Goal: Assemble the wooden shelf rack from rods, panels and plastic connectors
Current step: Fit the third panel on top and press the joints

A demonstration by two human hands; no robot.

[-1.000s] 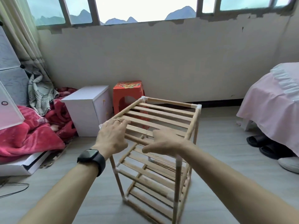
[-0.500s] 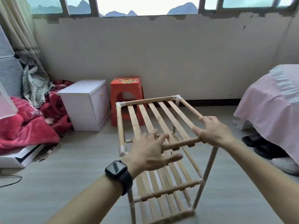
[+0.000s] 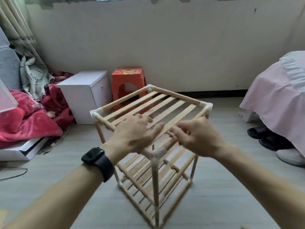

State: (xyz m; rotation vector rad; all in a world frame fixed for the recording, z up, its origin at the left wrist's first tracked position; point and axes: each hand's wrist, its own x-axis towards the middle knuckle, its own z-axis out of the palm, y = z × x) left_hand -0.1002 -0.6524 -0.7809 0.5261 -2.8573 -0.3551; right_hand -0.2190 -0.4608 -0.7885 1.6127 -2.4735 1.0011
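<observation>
- The rack (image 3: 148,106) stands upright on the floor (image 3: 231,187) right in front of you, one corner turned toward you. There is open floor on every side of it.
- It looks fully built. Slatted panels sit at the top and on two lower levels, and white connectors (image 3: 155,154) cap each top corner that shows.
- Your left hand (image 3: 135,133) lies on the top panel by the near-left edge. Its fingers stretch flat over the slats and the thumb sticks out, so it presses down and grips nothing.
- That flat palm probably steadies the frame so it can't skid or tip.
- Your right hand (image 3: 198,136) is at the near-right rod (image 3: 200,114) of the top frame, fingers curled about it. Blur hides the exact contact, but it reads as a light grip.
- Holding the top rim from two sides lets you turn or rock the rack to test the joints, which I take to be the step in hand.
- No loose rods or panels show nearby, so little seems left beyond checking and placing.
- Go gently. The connectors look like push-fits, and a hard twist could pop one loose.
- The stool (image 3: 127,78) and cabinet (image 3: 82,90) sit behind the rack near the wall, well apart from it.
</observation>
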